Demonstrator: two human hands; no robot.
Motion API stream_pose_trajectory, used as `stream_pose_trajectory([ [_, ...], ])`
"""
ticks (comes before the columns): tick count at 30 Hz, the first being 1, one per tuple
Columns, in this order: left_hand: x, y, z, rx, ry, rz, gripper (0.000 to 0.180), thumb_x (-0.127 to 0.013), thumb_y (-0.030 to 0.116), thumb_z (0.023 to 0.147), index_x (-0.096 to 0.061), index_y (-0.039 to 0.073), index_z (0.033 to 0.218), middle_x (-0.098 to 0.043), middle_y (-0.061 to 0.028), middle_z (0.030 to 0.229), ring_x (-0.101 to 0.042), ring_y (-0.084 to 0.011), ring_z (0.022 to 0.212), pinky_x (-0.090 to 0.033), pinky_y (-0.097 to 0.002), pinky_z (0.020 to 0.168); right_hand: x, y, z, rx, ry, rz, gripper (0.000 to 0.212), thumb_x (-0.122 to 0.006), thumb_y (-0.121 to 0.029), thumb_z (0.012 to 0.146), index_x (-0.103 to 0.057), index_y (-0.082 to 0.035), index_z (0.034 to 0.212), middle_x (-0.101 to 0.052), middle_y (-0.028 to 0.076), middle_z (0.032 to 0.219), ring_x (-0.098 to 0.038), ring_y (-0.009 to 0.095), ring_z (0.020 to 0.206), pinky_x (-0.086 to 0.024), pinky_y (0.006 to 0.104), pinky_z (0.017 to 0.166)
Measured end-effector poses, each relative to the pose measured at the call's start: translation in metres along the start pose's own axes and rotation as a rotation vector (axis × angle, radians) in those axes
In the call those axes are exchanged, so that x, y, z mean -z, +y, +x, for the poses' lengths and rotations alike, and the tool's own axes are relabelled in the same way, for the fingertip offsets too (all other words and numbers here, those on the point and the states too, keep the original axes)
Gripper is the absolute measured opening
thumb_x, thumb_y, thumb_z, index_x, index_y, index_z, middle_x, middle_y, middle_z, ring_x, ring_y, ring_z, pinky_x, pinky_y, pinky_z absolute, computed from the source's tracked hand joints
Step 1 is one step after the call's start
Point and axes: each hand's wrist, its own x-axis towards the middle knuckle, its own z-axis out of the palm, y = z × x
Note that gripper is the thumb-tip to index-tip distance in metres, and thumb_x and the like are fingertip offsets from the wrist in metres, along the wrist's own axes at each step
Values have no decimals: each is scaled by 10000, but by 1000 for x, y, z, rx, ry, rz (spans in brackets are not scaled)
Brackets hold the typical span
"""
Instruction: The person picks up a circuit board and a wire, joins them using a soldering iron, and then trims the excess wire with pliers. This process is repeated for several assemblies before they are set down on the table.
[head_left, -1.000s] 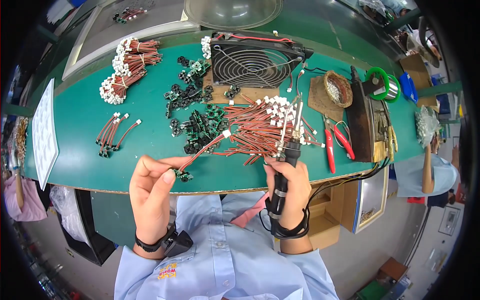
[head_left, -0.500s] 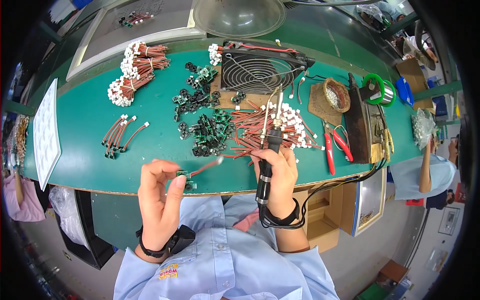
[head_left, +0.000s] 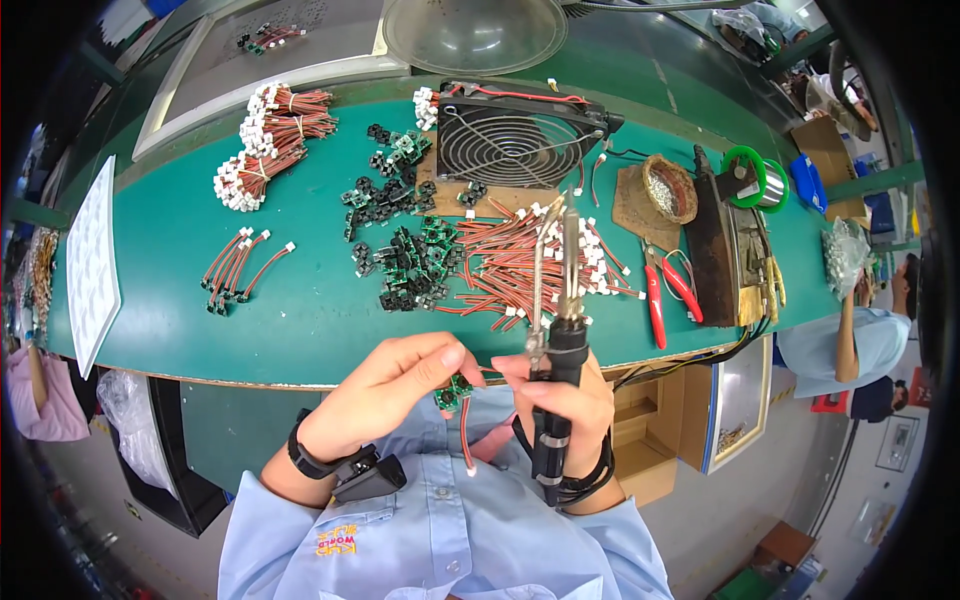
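My left hand (head_left: pixel 378 392) is closed in a pinch on a small green circuit board (head_left: pixel 452 394) in front of my shirt. From the board a red-brown wire (head_left: pixel 464 435) hangs down to a white connector. My right hand (head_left: pixel 592 405) is wrapped round the black handle of a soldering iron (head_left: pixel 556 425), its metal tip and thin side tube pointing up and away. The fingertips of both hands nearly meet, and a short bit of red wire (head_left: pixel 488 370) shows between them. Whether the right fingers pinch that wire is hard to make out.
Beyond my hands lie a pile of wires with white connectors (head_left: pixel 510 265) and a heap of circuit boards (head_left: pixel 410 270). A black fan (head_left: pixel 512 140) stands behind. Right are red-handled pliers (head_left: pixel 656 300), a round tin (head_left: pixel 668 190) and a solder spool (head_left: pixel 770 182). Wire bundles (head_left: pixel 262 150) lie left.
My left hand has moved right and nearer to me with the board, whose wire now hangs down. The right hand and soldering iron have come nearer, so the hands are almost together.
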Motion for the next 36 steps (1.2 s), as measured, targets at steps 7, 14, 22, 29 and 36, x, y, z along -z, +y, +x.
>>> stream_pose_trajectory([
  [7,-8,1,3,-78,26,285,83,-577,87,848,-563,9,822,-546,-37,778,-514,-126,682,-406,-272,601,11,-9,6,213,-203,-276,445,-676,-6,648,-550,-103,1064,-643,74,858,-620,240,700,-481,339,676],
  [14,-22,2,1,-681,199,1168,148,-656,34,678,-573,54,799,-473,-42,734,-489,-192,613,-388,-283,607,2,-2,-2,1,-46,-43,465,-673,40,636,-552,-84,1068,-625,70,829,-607,220,660,-474,301,600],
  [22,-27,10,-4,-776,167,1315,182,-668,36,662,-589,84,820,-481,-21,758,-490,-154,611,-370,-305,659,12,-19,0,-118,-71,-28,428,-700,87,673,-497,-71,1016,-634,116,809,-637,216,704,-504,289,612],
  [29,-32,6,-4,-757,202,1249,195,-665,41,664,-600,81,844,-497,-19,775,-495,-157,608,-376,-312,663,8,-20,-7,-182,-19,70,429,-681,110,719,-413,-73,1000,-623,138,829,-643,208,744,-519,300,651],
  [36,-38,-10,-10,-597,320,967,185,-632,-31,719,-602,21,894,-526,-84,817,-516,-208,712,-421,-289,666,4,-20,-12,-284,54,169,439,-644,115,754,-348,-88,1008,-577,136,842,-591,167,736,-498,291,662],
])
